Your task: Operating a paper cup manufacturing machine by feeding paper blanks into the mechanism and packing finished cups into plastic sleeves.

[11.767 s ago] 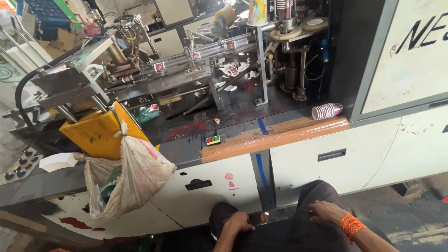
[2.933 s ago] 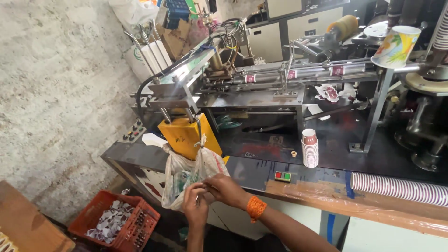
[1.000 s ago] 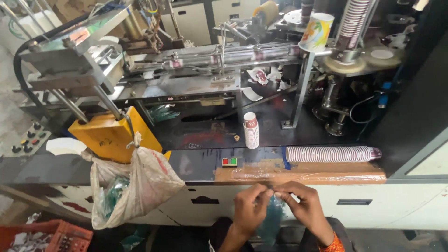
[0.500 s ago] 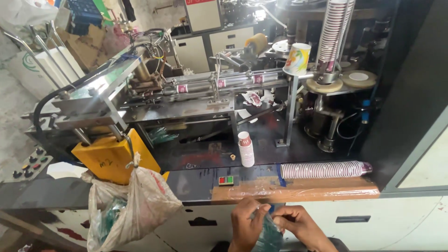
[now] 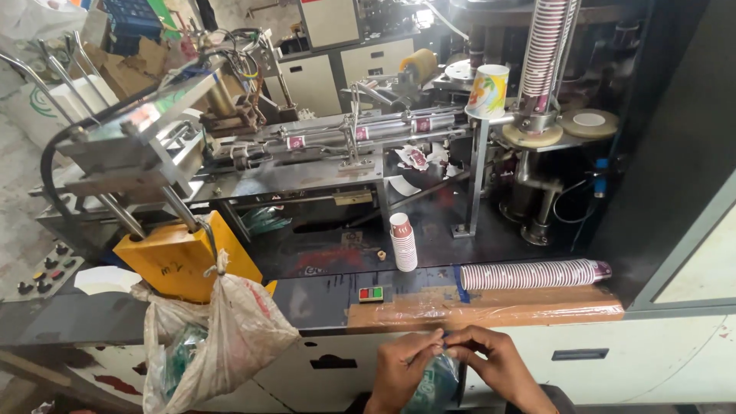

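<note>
Both hands meet low in the view, just in front of the machine's pale front panel (image 5: 659, 360); the left hand (image 5: 402, 368) and the right hand (image 5: 491, 360) each pinch the top of a thin greenish plastic bag (image 5: 433, 383), fingertips closed on its gathered mouth, which hangs between the wrists. The bag sits below the edge of the bench (image 5: 322, 299), directly under the brown taped strip (image 5: 491, 307).

To work the bag's mouth well, the two grips should probably stay close together and keep the film taut, since slack plastic slips and bunches; pulling evenly from both sides looks safer than tugging from one.

Room is tight above; the bench edge overhangs just beyond the knuckles, and a long sleeve of stacked paper cups (image 5: 533, 274) lies on its side right along that edge, apparently easy to knock off. A short upright stack of cups (image 5: 402, 241) stands further back; a small red and green button pair (image 5: 371, 293) sits near the edge to the left. A full sack (image 5: 222, 330) hangs at the left beside a yellow block (image 5: 180, 257); the open space lies downward and to the right.
</note>
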